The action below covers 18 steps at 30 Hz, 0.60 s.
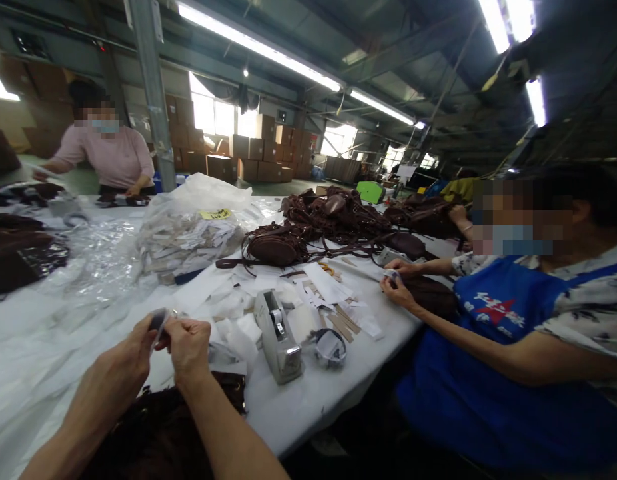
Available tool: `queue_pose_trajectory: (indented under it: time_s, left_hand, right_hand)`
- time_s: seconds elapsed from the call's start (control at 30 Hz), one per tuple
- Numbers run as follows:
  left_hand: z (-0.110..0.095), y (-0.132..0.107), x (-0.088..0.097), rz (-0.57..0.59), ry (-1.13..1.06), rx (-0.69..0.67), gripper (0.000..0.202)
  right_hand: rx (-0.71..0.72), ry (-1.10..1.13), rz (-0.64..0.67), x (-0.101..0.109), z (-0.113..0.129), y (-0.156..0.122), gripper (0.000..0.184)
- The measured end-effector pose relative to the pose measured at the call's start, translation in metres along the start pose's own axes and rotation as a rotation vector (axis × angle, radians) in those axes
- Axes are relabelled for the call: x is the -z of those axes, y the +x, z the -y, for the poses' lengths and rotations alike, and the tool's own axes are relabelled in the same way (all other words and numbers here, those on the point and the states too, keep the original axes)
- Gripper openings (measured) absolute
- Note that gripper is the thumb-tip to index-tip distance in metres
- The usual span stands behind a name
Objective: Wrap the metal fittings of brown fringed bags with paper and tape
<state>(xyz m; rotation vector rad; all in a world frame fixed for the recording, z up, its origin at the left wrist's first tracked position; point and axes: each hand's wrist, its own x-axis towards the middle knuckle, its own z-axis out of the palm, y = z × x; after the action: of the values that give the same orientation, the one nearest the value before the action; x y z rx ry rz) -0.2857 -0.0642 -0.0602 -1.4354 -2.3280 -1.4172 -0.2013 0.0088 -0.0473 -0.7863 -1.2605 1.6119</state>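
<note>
My left hand (121, 357) and my right hand (188, 343) are close together above the near edge of the table, both with fingers closed. Between them they pinch a small dark piece with a pale, shiny covering (159, 320); its exact kind is too small to make out. Beneath my forearms lies a dark brown bag (231, 387), mostly hidden by my arms. A grey tape dispenser (278, 340) with a roll of clear tape stands to the right of my right hand. Beside the dispenser is a bundle in clear plastic with a dark ring (331, 348).
Brown bags with straps (333, 217) are heaped across the table's middle. A clear plastic sack of paper pieces (188, 233) stands to their left. Card strips (344, 322) lie past the dispenser. A co-worker in a blue apron (493, 320) sits at right; another person (111, 157) works far left.
</note>
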Motion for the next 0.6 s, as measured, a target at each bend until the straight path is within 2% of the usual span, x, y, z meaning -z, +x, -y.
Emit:
queue_pose_trajectory:
  time_s: [0.07, 0.13, 0.3, 0.43, 0.6]
  left_hand:
    - [-0.006, 0.002, 0.004, 0.071, 0.089, 0.008, 0.039]
    - [-0.016, 0.003, 0.011, 0.113, 0.14, 0.048, 0.041]
    - [-0.037, 0.006, 0.025, 0.238, -0.093, 0.113, 0.042]
    - [-0.037, 0.008, 0.03, 0.323, -0.24, 0.132, 0.043]
    - [-0.034, 0.003, 0.025, 0.299, -0.306, 0.17, 0.036]
  right_hand:
    - [0.081, -0.09, 0.015, 0.002, 0.001, -0.003, 0.039]
    - [0.098, -0.108, 0.035, 0.003, 0.002, -0.006, 0.039]
    - [0.034, 0.004, 0.097, 0.0, -0.004, -0.005, 0.035]
    - [-0.007, 0.116, 0.154, 0.0, -0.004, -0.004, 0.033]
    - [-0.071, 0.23, 0.137, 0.001, -0.001, -0.007, 0.032]
